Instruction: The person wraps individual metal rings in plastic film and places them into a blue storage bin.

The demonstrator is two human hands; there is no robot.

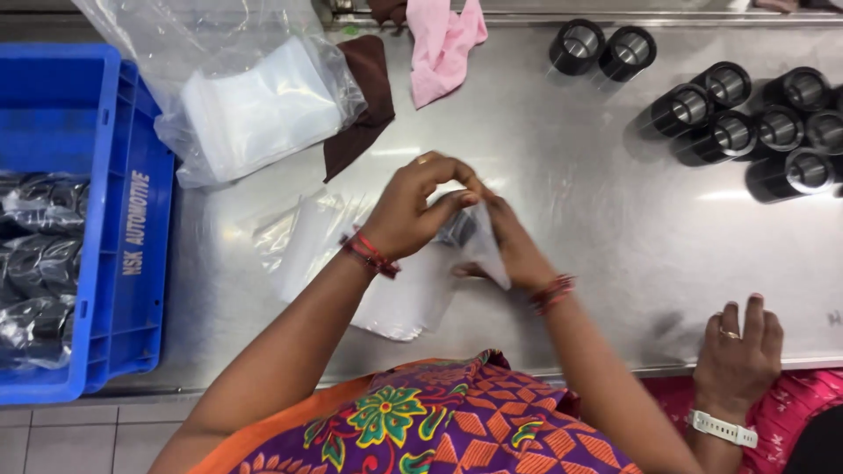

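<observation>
Stainless steel worktop (580, 175), seen from above. Both hands meet at centre, just over the surface. Left hand (408, 211), red thread at wrist, grip pinched thumb-to-fingers on the upper edge of a small clear bag (479, 250). Right hand (514, 250) grips the same bag from the other side, fingers closed on the film. A dark cylindrical part (458, 230) sits inside the bag betw. the two hands, partly hidden; detail cannot be told.

Under and left of the hands: loose flat clear bags (307, 241) lying on the worktop. Further back-left: a large plastic sack holding a stack of clear bags (263, 110). Beside it a brown cloth (364, 114) and a pink cloth (443, 44), both flat on the steel.

Far right: approx. a dozen black metal sleeves (746, 114), grouped close, several touching, lying on their sides with bores toward camera.

Left edge: blue plastic crate (114, 219) with bagged dark parts (39, 263) inside.

Lower right: another person's hand (738, 351), ring and white watch, resting on the worktop edge, well apart from the bag.
</observation>
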